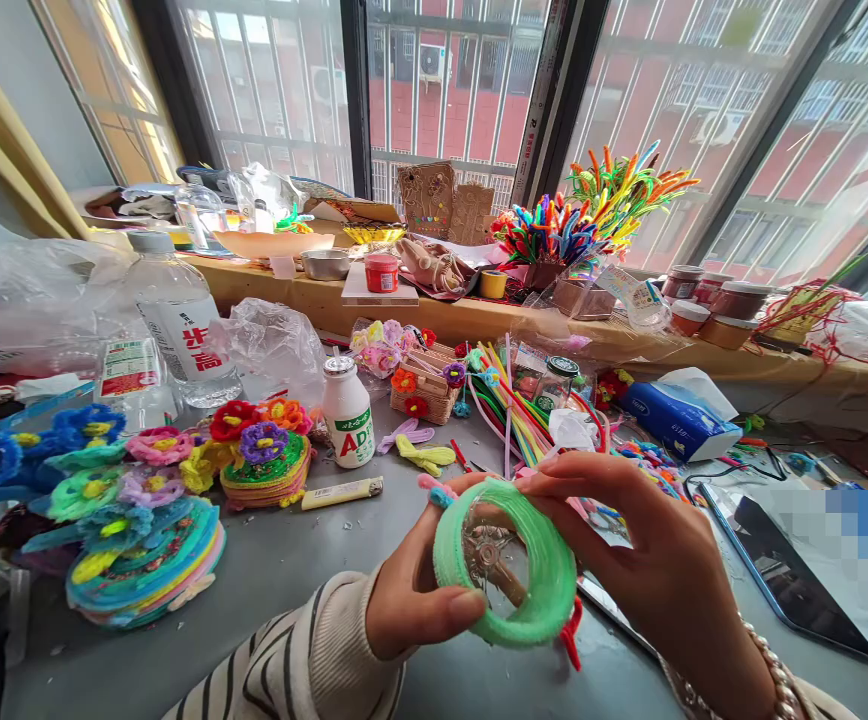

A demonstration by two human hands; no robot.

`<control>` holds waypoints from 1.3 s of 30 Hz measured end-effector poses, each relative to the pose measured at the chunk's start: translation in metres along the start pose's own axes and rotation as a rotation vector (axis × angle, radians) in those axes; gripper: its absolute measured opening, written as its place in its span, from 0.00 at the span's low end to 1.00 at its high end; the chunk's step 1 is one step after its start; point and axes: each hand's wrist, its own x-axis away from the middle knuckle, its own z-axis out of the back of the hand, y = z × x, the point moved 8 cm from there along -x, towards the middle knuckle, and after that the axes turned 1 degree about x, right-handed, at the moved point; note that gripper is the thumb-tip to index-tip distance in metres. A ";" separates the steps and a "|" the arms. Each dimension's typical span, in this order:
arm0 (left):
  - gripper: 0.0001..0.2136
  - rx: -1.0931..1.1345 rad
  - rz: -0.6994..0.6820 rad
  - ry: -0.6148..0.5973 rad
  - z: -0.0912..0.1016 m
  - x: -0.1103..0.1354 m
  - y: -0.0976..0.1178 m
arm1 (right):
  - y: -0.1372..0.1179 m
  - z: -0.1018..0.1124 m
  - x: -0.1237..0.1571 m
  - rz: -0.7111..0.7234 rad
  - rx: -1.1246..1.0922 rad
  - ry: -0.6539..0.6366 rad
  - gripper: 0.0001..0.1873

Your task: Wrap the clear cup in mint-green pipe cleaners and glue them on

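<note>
One green fuzzy ring (550,570), above the table (273,550) toward its near edge: left hand (415,595) clamped on it, right hand (644,530) pinching its upper rim. Step, probably: smoothing the wrap; next move needs steady left grip.

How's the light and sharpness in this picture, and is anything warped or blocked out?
Head view: bright daylight leaves the windows pale and partly washed out; head view: wide-angle stretch makes them lean outward at either side; head view: the green ring looks fairly sharp, while a pixelated patch hides detail at the right edge.
</note>
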 end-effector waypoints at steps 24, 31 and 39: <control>0.22 0.401 0.327 0.104 0.017 -0.003 -0.045 | 0.043 -0.034 0.004 -0.414 -0.296 -0.206 0.08; 0.23 0.431 0.386 0.071 0.016 0.000 -0.049 | 0.048 -0.039 0.007 -0.459 -0.351 -0.237 0.09; 0.26 0.592 0.604 -0.005 0.009 0.011 -0.051 | 0.067 -0.055 0.015 -0.597 -0.488 -0.341 0.11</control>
